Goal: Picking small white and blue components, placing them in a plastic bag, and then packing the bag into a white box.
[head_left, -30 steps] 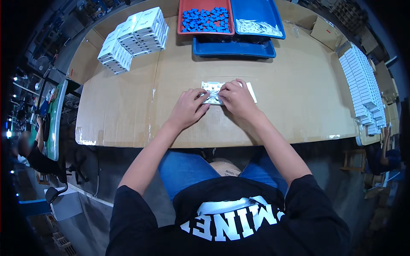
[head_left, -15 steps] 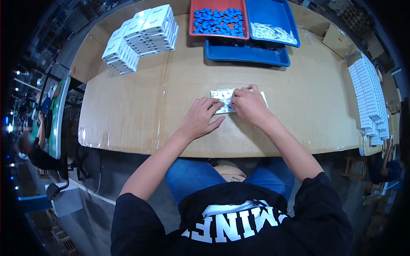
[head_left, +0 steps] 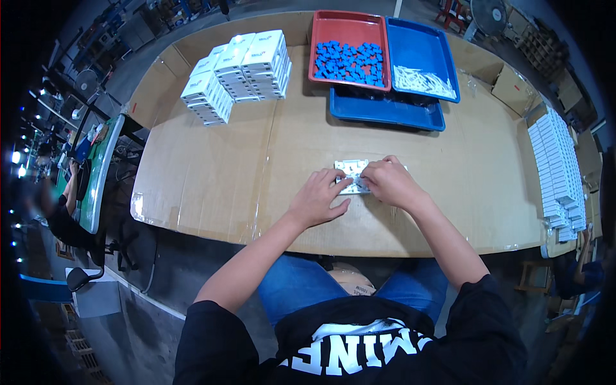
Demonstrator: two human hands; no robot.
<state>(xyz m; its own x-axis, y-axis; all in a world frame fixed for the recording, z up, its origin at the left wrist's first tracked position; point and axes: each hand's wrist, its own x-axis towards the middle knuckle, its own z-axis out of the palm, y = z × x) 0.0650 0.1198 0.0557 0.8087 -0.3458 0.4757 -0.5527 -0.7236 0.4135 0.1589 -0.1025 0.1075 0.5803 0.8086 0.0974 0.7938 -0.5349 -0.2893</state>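
Note:
A flat white plastic housing (head_left: 347, 167) with moulded details lies on the cardboard-covered table in front of me. My left hand (head_left: 317, 199) rests at its left side, fingertips on the surface and thumb stretched apart. Over the right half of the housing, my right hand (head_left: 393, 185) is closed with its fingertips bent down to the surface. Whatever small part may be between those fingertips is hidden. Both hands cover much of the housing, and their fingertips nearly meet at its middle.
Stacked white housings (head_left: 264, 54) stand at the far left. A red tray (head_left: 350, 29) holds small blue parts; a blue tray (head_left: 420, 48) beside it holds thin white pieces. Another blue tray (head_left: 385, 114) sits nearer. More white pieces are stacked (head_left: 555, 170) along the right edge. People sit at both sides.
The whole view has shifted, so table, trays and hands appear lower and slightly right. Both hands stay at the white housing, with only slight finger movement.

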